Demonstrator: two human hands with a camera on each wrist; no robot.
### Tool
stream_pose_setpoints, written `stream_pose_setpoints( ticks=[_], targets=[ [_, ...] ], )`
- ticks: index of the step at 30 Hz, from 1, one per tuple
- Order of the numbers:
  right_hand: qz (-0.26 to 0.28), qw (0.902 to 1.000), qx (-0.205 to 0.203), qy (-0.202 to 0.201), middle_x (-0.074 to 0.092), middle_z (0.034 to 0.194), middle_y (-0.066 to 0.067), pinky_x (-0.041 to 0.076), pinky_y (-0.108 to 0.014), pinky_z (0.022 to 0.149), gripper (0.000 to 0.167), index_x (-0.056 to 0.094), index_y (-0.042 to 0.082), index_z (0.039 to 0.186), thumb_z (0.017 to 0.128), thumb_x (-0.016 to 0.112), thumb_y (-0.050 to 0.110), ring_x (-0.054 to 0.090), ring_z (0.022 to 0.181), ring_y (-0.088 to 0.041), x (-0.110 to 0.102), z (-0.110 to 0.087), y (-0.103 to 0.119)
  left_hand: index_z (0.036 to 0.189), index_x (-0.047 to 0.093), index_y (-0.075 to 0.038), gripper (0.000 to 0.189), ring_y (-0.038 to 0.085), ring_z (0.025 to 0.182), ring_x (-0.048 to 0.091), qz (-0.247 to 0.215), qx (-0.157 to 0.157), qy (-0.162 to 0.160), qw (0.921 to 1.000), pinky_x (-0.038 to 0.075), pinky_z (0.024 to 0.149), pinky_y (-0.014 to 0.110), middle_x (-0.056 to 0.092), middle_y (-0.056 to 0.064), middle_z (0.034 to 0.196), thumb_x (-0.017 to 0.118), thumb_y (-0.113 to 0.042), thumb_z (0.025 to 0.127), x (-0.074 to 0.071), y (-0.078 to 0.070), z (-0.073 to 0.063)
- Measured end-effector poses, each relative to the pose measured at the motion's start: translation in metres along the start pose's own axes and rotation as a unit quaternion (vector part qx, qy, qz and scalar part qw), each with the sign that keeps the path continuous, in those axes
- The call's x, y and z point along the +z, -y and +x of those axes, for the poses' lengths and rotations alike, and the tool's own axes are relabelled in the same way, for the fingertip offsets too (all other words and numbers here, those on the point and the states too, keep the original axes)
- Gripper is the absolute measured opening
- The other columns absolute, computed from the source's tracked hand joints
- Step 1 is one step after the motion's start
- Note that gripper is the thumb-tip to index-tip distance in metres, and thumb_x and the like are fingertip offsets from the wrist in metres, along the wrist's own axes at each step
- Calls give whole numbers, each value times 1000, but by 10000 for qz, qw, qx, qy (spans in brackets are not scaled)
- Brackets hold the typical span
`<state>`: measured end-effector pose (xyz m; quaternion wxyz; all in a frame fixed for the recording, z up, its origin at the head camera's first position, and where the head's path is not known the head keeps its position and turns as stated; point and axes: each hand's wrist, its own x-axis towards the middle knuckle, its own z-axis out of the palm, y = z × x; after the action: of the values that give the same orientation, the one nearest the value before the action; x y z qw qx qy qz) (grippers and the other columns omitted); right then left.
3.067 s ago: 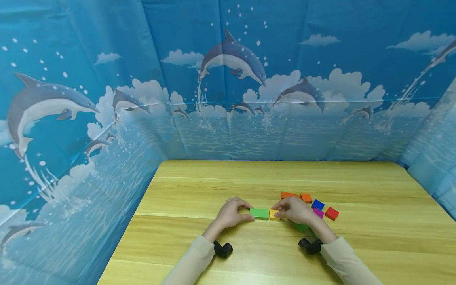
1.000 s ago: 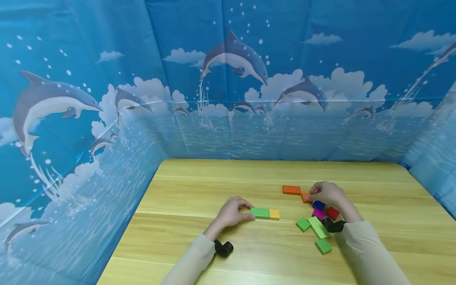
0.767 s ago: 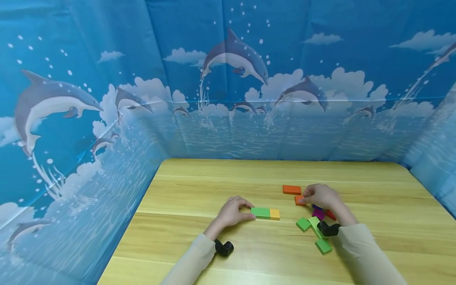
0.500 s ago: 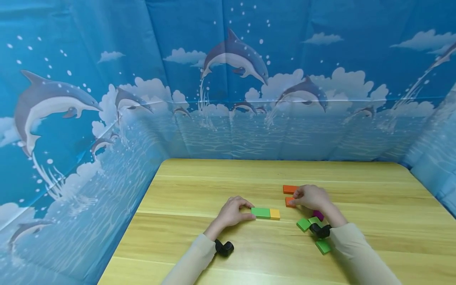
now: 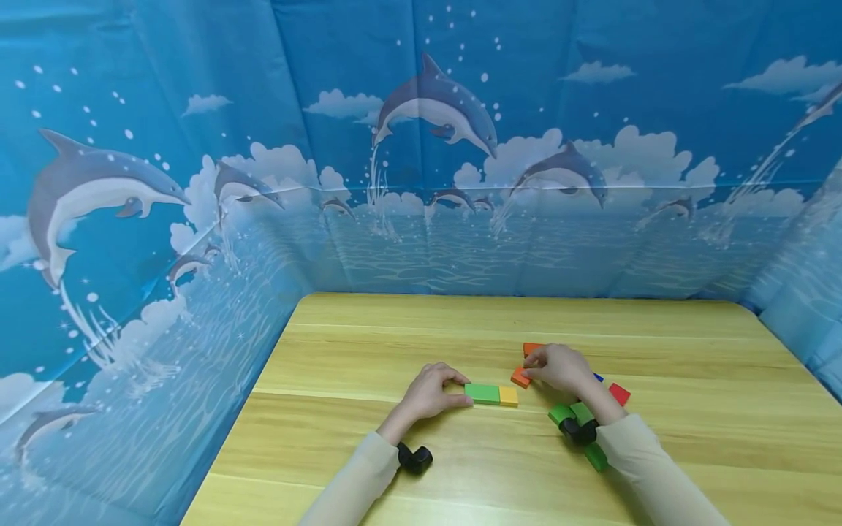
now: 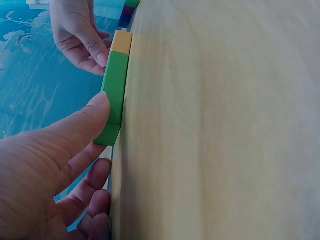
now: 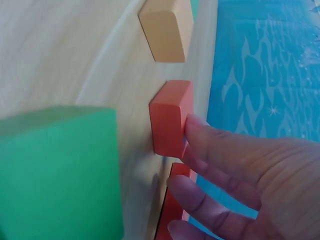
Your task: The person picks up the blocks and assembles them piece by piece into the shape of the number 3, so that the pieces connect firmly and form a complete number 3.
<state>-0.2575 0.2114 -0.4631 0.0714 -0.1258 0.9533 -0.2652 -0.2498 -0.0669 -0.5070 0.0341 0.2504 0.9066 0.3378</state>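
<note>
My left hand [image 5: 427,393] holds the left end of a green rectangular block [image 5: 482,394] between thumb and fingers. A yellow square block [image 5: 509,396] lies against that block's right end, making one row with it on the table. Just behind and right of the yellow block, my right hand [image 5: 562,367] pinches a small orange block [image 5: 520,378]. The right wrist view shows thumb and finger on the orange block [image 7: 167,127], with a gap between it and the yellow block [image 7: 167,35]. Behind the right hand, a longer orange block [image 5: 531,348] is partly covered.
Under and around the right forearm lie green blocks [image 5: 560,413], a lighter green block [image 5: 582,413], a red block [image 5: 620,394] and a mostly hidden blue block [image 5: 598,377]. A blue dolphin-print curtain [image 5: 421,241] borders the wooden table [image 5: 368,329] at the back and sides.
My right hand let go of the yellow block by the green one, took the small orange block and slid it left towards the row; it now sits turned at an angle. My left hand stays put.
</note>
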Motion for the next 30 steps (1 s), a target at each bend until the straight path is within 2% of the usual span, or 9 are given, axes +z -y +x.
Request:
stream_pose_setpoints(
  ticks=[4,10,17,24,30],
  targets=[
    [331,9994,16,27,64,82,3,42,-36,64,10,72,12,94,88,69,19,54,71,-15,2,2,1,106,72,-26,34,8,84,44,31,-45,-6,10000,38,75,26,59,-15,98,77,-43,78,0,1,0],
    [707,9974,-62,116,65,83,4,43,-36,67,9,73,12,95,89,67,14,55,74,-14,7,9,0,106,72,-24,34,9,83,44,-39,28,-8,10000,38,74,26,59,-13,98,77,-42,78,0,0,0],
    [915,9956,-160,146,65,85,2,41,-35,65,9,73,11,95,90,66,15,52,74,-16,11,11,2,105,72,-24,34,8,83,44,-27,93,-25,9999,38,73,26,60,-13,97,77,-42,78,0,1,0],
    [991,9950,-97,117,65,88,3,43,-36,69,9,73,12,94,90,67,18,55,79,-16,14,10,1,105,72,-23,34,8,83,45,-23,138,-36,9999,38,73,25,61,-14,97,77,-42,77,-1,1,1],
    [1012,9948,-75,99,65,85,4,44,-36,68,10,73,12,94,90,67,19,56,77,-15,15,9,1,105,72,-24,34,8,83,45,-37,99,-26,9999,38,74,25,60,-14,97,77,-42,78,0,1,2]
  ],
)
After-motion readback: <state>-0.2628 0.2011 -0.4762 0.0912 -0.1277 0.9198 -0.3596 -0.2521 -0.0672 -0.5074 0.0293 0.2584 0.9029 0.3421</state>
